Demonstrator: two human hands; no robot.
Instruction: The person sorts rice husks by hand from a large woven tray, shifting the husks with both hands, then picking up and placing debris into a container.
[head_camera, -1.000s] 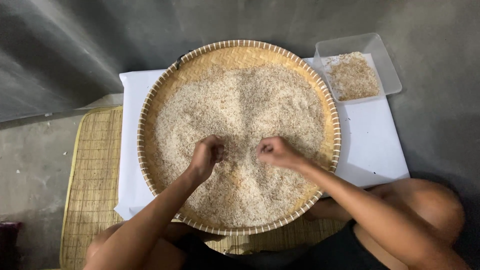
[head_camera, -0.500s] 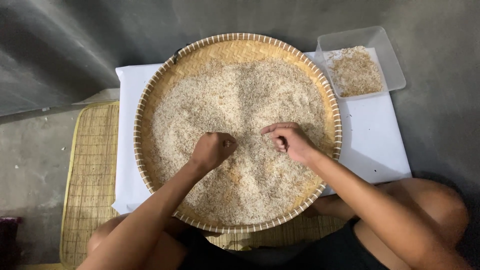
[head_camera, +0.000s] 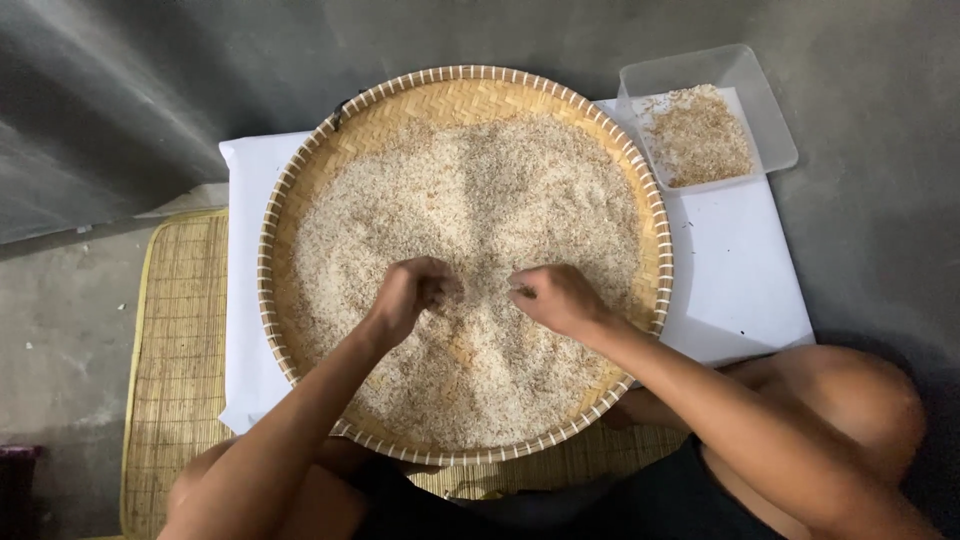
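Near the middle of the round woven tray (head_camera: 300, 190), left hand (head_camera: 408, 295) and right hand (head_camera: 555, 297) rest curled on spread rice (head_camera: 470, 220); whether either grip pinches grains cannot be told. Light fingertip raking seems best. Beyond the right grip sits a clear plastic container (head_camera: 775, 130) of husks.

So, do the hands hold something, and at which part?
Cannot be told. Both the left hand and right hand rest curled in the rice; any pinched grains are hidden.
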